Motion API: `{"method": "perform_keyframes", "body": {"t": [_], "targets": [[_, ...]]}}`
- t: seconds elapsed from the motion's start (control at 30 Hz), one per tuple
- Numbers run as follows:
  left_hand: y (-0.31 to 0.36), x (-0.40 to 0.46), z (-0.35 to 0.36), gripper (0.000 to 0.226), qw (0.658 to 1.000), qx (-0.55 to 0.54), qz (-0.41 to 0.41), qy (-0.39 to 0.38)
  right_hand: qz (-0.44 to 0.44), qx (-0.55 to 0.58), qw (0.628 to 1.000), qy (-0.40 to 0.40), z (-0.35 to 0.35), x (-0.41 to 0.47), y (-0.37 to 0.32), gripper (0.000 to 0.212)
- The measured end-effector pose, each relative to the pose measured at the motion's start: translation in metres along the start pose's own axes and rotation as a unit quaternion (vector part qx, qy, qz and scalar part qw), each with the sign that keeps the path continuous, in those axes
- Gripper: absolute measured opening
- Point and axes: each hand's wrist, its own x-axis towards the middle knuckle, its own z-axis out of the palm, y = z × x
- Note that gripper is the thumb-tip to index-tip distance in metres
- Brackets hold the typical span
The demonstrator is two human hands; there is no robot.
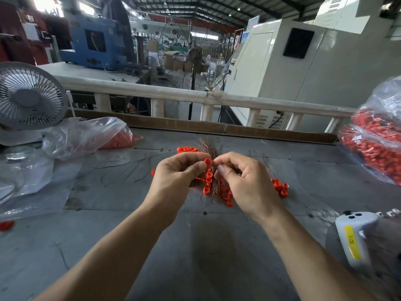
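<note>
The left hand (178, 174) is raised a little above the grey metal table (195, 246). Its thumb and curled forefinger pinch a small red plastic ring (207, 162), which sits just above the middle of the worktop, between the two hands. The right hand (240, 177) faces it closely. Its thumb and forefinger are nipped together right against the ring's side, on a thin copper-coloured strand (213, 173) that hangs down between the hands. The other fingers of both hands are curled in.

A fanned bundle of fine copper-coloured wires (207, 147) lies on the table just beyond the hands. Loose red plastic rings (280, 187) are scattered under and around the hands, some touching one another.

A crumpled clear plastic bag (86, 135) holding orange-red parts lies to the left, near a white round desk fan (30, 96). A fuller clear bag of red parts (377, 140) bulges in at the right edge. A white handheld device with a yellow label (355, 235) rests near the right forearm. A lone red ring (6, 225) lies at the far left. A brown cardboard strip (238, 129) runs along the table's far edge.
</note>
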Motion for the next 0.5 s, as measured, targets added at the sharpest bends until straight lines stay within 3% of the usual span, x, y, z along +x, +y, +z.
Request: {"method": "perform_keyframes", "body": {"t": [0.37,0.5], "targets": [[0.0035,-0.0007,0.0012,0.015,0.999,-0.039,-0.005,-0.022,0.044,0.078,0.995,-0.034,0.0045,0.0003,0.0047,0.024],[0.0038,-0.0008,0.0016,0.014,0.998,-0.066,-0.012,-0.015,0.055,0.05,0.997,-0.023,0.002,0.0035,0.0099,0.018]]}}
